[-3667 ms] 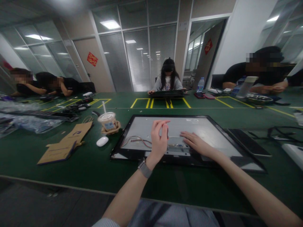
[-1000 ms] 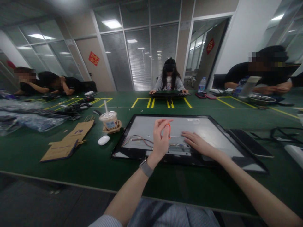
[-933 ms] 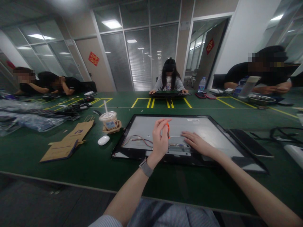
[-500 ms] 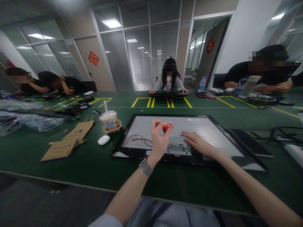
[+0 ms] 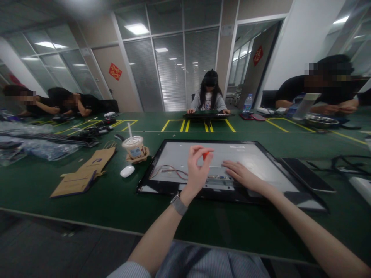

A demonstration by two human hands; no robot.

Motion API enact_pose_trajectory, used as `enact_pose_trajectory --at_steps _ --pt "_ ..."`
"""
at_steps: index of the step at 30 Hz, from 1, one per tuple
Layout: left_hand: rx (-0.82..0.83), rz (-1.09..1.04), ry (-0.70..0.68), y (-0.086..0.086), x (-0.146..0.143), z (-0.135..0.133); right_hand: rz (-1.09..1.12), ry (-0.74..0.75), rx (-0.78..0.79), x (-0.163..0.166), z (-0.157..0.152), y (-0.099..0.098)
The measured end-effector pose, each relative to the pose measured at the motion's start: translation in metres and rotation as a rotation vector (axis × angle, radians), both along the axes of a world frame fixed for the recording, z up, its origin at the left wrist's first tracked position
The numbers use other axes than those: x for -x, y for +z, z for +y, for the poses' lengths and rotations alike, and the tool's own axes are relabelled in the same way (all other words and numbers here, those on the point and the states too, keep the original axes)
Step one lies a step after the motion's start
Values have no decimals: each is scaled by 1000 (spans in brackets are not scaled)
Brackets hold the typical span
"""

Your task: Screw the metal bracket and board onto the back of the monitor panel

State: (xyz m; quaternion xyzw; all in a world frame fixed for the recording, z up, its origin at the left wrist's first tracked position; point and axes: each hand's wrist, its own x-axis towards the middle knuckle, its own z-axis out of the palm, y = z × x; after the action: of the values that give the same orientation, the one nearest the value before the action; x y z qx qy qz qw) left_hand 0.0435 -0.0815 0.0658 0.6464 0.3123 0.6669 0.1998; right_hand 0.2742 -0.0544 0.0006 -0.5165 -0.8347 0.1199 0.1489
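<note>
My left hand [image 5: 197, 168], with a watch [image 5: 179, 204] on its wrist, is raised over a monitor panel [image 5: 174, 154]. Its fingers close around the red handle of what looks like a screwdriver [image 5: 206, 155]; the lower part is hidden. Resting flat on the panel's grey back, my right hand [image 5: 242, 175] has its fingers stretched out and holds nothing. Between the hands, a small circuit board with connectors [image 5: 220, 178] sits on the panel near its close edge. A bundle of thin wires [image 5: 171, 169] lies left of my left hand.
Left of the panel are a lidded drink cup [image 5: 135, 148] with a straw, a white mouse [image 5: 127, 171] and a brown paper bag [image 5: 87, 170]. A black phone-like slab [image 5: 307, 174] lies to the right. Several people sit around the green table [image 5: 110, 216].
My left fingers have shifted on the red handle, which looks turned and slightly further right. My right hand has stayed in place. The person opposite has raised their head slightly.
</note>
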Motion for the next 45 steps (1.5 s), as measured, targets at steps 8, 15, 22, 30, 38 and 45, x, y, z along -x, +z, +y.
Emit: enact_pose_trajectory --at_steps 8,15,22,30,38,45 --pt "34 -23 -98 0 1 -2 6 -12 -7 -1 2 -4" --pt "-14 1 -18 2 -1 -1 7 -7 -1 0 0 -1" --pt "99 -31 -109 -2 1 2 -3 -15 -3 1 0 1" --pt "85 -2 -88 -2 0 2 -4 -8 -11 0 1 -1" --pt "10 8 36 0 -2 1 -5 -7 2 -1 2 -2" --pt "72 -18 -55 -2 -1 0 -8 -14 4 1 -1 2"
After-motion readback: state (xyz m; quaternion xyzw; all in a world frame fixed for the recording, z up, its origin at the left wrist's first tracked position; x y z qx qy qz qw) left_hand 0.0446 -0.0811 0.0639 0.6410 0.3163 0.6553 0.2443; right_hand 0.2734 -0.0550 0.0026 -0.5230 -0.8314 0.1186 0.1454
